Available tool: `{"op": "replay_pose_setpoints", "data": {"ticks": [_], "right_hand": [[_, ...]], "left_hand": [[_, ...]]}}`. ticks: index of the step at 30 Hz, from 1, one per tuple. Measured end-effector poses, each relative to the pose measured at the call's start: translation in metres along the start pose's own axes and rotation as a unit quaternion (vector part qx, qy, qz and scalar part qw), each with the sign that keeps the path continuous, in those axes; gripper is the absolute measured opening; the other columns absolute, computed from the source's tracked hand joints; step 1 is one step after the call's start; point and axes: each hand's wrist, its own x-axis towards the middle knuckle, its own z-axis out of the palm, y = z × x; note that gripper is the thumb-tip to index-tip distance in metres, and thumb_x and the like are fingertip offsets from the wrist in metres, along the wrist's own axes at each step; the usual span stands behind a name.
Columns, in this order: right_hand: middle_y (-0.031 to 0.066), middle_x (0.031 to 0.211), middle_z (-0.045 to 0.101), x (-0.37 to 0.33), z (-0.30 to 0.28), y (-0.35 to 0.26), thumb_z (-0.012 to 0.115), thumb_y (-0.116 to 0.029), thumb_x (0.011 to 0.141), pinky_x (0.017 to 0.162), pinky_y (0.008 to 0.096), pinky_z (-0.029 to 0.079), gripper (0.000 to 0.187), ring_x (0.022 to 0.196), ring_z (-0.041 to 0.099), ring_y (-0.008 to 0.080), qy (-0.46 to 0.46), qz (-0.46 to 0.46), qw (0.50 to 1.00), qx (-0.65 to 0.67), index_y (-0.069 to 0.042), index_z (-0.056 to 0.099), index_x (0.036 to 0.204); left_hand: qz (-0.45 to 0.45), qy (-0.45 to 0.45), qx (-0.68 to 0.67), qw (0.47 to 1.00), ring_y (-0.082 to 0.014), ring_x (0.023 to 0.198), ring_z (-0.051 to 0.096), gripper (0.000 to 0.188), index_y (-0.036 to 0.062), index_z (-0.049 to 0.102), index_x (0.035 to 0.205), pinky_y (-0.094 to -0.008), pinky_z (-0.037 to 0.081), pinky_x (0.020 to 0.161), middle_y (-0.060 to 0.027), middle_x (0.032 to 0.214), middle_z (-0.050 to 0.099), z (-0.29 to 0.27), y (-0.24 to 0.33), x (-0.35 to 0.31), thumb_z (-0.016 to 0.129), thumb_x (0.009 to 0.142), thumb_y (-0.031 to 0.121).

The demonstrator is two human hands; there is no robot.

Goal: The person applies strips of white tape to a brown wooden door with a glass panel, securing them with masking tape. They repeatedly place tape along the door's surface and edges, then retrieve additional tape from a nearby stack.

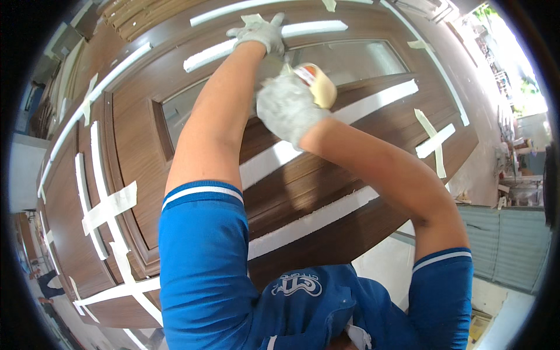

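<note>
A brown wood-grain door (131,111) with raised mouldings lies in front of me. My left hand (259,34), in a pale work glove, rests with fingers spread over a white foam strip (321,26) near the far side of the door. A piece of cream tape (252,21) shows by its fingers. My right hand (286,108), also gloved and slightly blurred, grips a roll of masking tape (325,90), just nearer than the left hand. Behind both hands is the door's glass pane (370,58), partly hidden by my arms.
More white strips (315,224) lie across the door, several held by crossed tape pieces (111,209). Stacked brown boards (146,17) are at the far left. A grey corrugated panel (496,239) stands at the right. Another person (51,286) is partly visible at the lower left.
</note>
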Motion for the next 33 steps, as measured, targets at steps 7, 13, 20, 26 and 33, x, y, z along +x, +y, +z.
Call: {"op": "replay_pose_setpoints", "data": {"ticks": [7, 13, 20, 26, 33], "right_hand": [[-0.0036, 0.086, 0.069, -0.091, -0.072, 0.116, 0.07, -0.03, 0.087, 0.065, 0.0367, 0.052, 0.013, 0.073, 0.068, 0.0204, 0.287, 0.081, 0.944, -0.142, -0.018, 0.07, 0.091], [0.0132, 0.069, 0.061, -0.16, -0.124, 0.129, 0.069, -0.016, 0.087, 0.06, 0.039, 0.048, 0.013, 0.063, 0.062, 0.028, 0.19, 0.228, 0.938, 0.178, -0.004, 0.067, 0.084], [0.0051, 0.068, 0.056, -0.225, -0.097, 0.116, 0.068, -0.017, 0.091, 0.061, 0.0289, 0.044, 0.019, 0.063, 0.049, 0.0106, 0.114, 0.409, 0.774, 0.469, 0.001, 0.069, 0.086], [-0.0029, 0.073, 0.055, -0.26, -0.078, 0.113, 0.068, -0.014, 0.092, 0.06, 0.0248, 0.04, 0.017, 0.067, 0.047, 0.0051, 0.161, 0.448, 0.716, 0.511, 0.0, 0.067, 0.082], [-0.0009, 0.077, 0.06, -0.26, -0.065, 0.108, 0.066, -0.012, 0.093, 0.062, 0.0242, 0.044, 0.015, 0.068, 0.054, 0.0061, 0.17, 0.413, 0.699, 0.559, 0.001, 0.069, 0.086]], "left_hand": [[0.057, 0.029, 0.044, 0.997, -0.0352, 0.139, 0.047, 0.119, 0.0382, 0.029, 0.155, -0.0727, 0.027, 0.107, -0.0127, 0.148, 0.054, 0.001, -0.017, -0.013, 0.09, 0.057, 0.065], [0.045, -0.02, 0.037, 0.998, -0.037, 0.143, 0.043, 0.113, 0.0285, 0.037, 0.154, -0.0668, 0.03, 0.107, -0.0138, 0.151, 0.05, -0.009, -0.014, 0.005, 0.081, 0.061, 0.074], [0.052, 0.098, 0.06, 0.992, -0.0356, 0.133, 0.052, 0.093, 0.0142, 0.059, 0.136, -0.0567, 0.039, 0.103, -0.0158, 0.135, 0.062, -0.005, -0.005, -0.013, 0.072, 0.07, 0.077], [0.369, -0.014, -0.111, 0.923, -0.0319, 0.106, 0.066, 0.06, 0.0073, 0.063, 0.122, -0.0437, 0.053, 0.089, -0.0163, 0.112, 0.067, 0.001, 0.038, -0.139, 0.076, 0.082, 0.05], [0.422, 0.078, -0.056, 0.901, -0.0318, 0.101, 0.066, 0.036, 0.0107, 0.064, 0.121, -0.0475, 0.053, 0.086, -0.0137, 0.112, 0.067, 0.017, 0.032, -0.167, 0.068, 0.089, 0.026]]}}
